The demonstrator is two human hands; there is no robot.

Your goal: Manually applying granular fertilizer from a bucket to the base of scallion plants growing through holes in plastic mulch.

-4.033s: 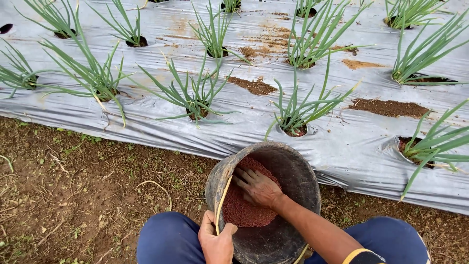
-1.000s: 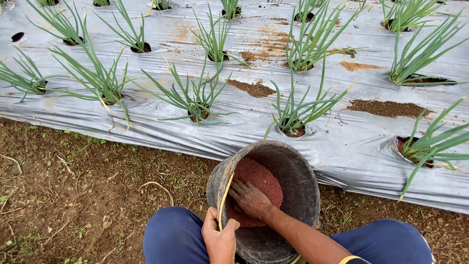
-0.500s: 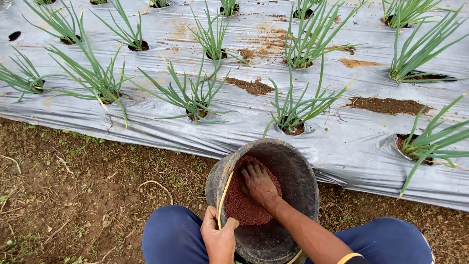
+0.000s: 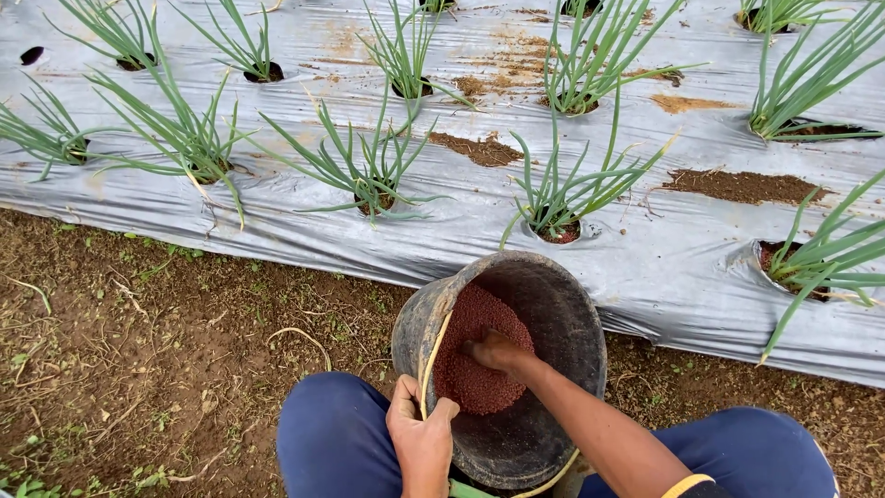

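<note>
Two hands on black bucket [image 4: 553, 304]: left hand [image 4: 421, 443] fingers clamp near rim; right hand [image 4: 495, 351], fingers curled into red-brown granules [image 4: 470, 346] inside. Bucket between knees, mulch-sheet edge [image 4: 277, 249] just beyond.

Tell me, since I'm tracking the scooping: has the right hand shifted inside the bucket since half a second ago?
Yes. The right hand has dug down into the red granules, fingers now buried, judged against the bucket rim.

bare hands [image 4: 422, 441], navy blue trousers [image 4: 332, 443], dark sleeve with yellow cuff [image 4: 684, 484].
</note>
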